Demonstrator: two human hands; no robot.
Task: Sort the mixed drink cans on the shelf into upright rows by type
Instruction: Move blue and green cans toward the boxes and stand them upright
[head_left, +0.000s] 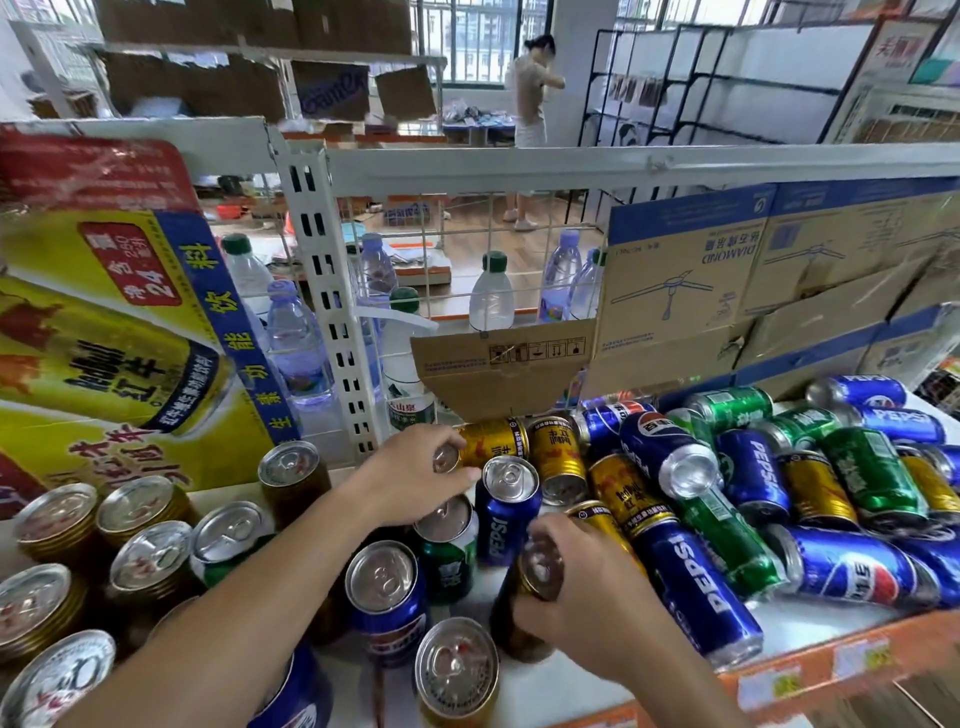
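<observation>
Gold Red Bull can (491, 441), lying mid-frame: left hand (415, 473) pinches its end. Second gold can (540, 569), lower centre, gripped by right hand (587, 592). Risk: lifting either may topple the upright Pepsi can (506, 501) between them, or set the heap of cans (753, 483) at right rolling.

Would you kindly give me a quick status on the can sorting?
Left hand grips lying gold can. Right hand holds second gold can. Mixed pile lies unsorted at right.
</observation>
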